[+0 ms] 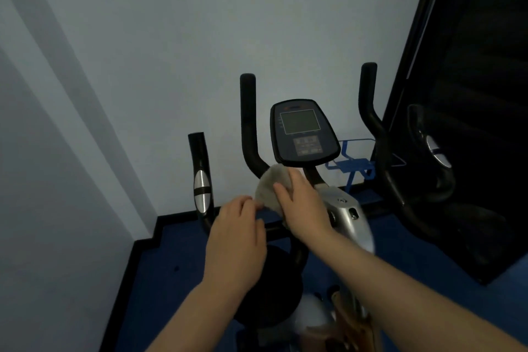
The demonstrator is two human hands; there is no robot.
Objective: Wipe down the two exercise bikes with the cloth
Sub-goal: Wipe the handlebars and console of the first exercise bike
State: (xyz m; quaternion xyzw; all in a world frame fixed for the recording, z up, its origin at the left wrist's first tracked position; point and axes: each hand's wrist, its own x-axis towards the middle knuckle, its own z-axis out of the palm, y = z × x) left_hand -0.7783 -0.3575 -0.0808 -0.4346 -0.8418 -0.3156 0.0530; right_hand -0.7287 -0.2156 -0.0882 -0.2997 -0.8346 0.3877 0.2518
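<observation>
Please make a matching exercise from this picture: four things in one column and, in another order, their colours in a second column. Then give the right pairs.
Things:
1. cloth
2. rack
3. handlebar
4. column cover

Colours:
A. silver
B. black
C. grey
D. blue

Pairs: 1-C, 2-D, 3-B, 4-A

The right hand holds the cloth on the handlebar, below the console; the left hand pinches its edge.
</observation>
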